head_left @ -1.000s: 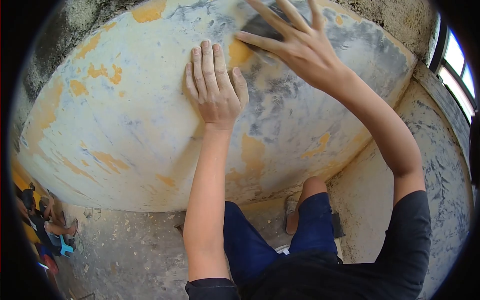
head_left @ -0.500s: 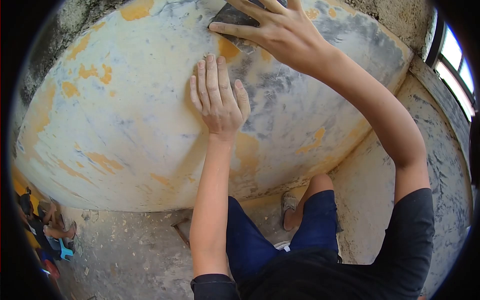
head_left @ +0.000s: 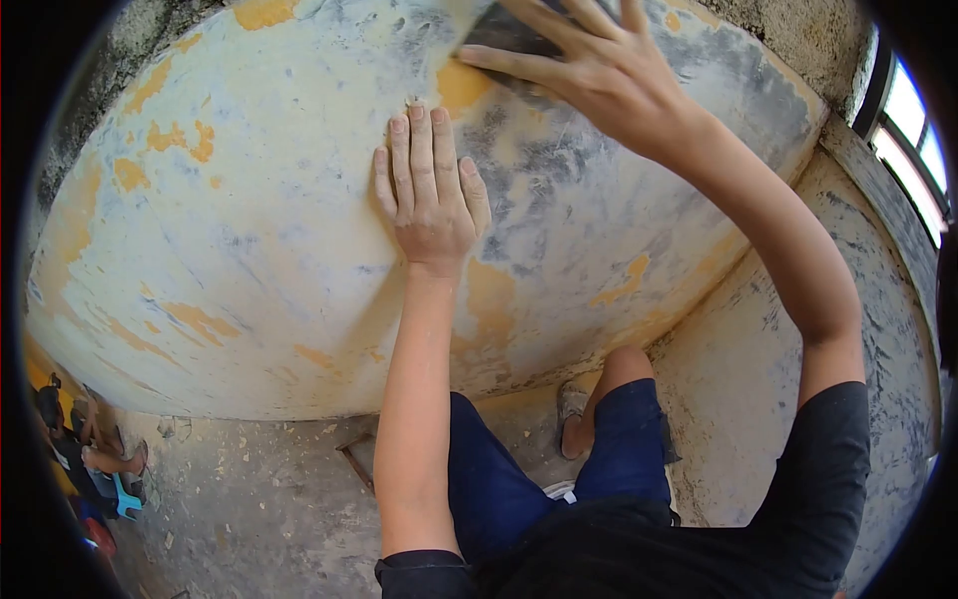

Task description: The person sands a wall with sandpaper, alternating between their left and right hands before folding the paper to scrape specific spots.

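My left hand [head_left: 429, 195] lies flat on the curved, pale wall surface [head_left: 279, 220], fingers stretched upward and dusted with pale powder. At the top of the view, my right hand [head_left: 609, 75] presses a dark sheet of sandpaper [head_left: 507, 32] against the same surface, its fingers spread across the sheet. Part of the sheet is covered by the fingers, and the upper fingertips run near the frame's edge. Around both hands the surface carries yellow-orange patches [head_left: 464, 85] and grey smudges.
Rough concrete [head_left: 813, 45] borders the panel above, and a side wall [head_left: 798, 299] rises on the right below a window [head_left: 903, 130]. On the stained floor [head_left: 249, 489] lies a small brown frame-like piece [head_left: 354, 464]. Another person [head_left: 80, 444] sits far left near a light-blue stool [head_left: 127, 497].
My right hand has slid the sandpaper to the right and slightly upward, baring more of a yellow-orange patch. My left hand stays flat in nearly the same place.
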Motion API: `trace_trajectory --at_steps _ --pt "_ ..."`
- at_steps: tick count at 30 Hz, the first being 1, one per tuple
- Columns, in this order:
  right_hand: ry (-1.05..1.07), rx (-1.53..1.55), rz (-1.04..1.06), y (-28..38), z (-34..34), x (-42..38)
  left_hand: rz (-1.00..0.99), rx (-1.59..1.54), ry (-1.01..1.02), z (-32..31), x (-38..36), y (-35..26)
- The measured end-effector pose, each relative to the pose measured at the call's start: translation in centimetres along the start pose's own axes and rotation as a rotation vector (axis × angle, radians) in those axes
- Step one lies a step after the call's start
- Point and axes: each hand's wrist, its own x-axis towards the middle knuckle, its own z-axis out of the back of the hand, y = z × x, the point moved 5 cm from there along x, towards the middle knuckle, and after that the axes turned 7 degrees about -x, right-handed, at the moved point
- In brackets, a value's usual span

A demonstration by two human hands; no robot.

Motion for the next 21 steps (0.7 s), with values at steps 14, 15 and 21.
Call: trace_trajectory --at_steps 14,15,21 --pt "0.034 -0.043 0.001 -0.4 0.8 -1.2 0.003 -0.016 0.001 -0.2 -0.3 -0.1" --pt "0.027 -0.029 -0.024 -0.6 0.8 -1.8 0.009 -0.016 -0.003 -0.2 -0.3 -0.2" --pt "-0.1 0.049 -0.002 1.3 -0.1 3.2 0.016 -0.007 -0.007 -0.1 -0.4 -0.2"
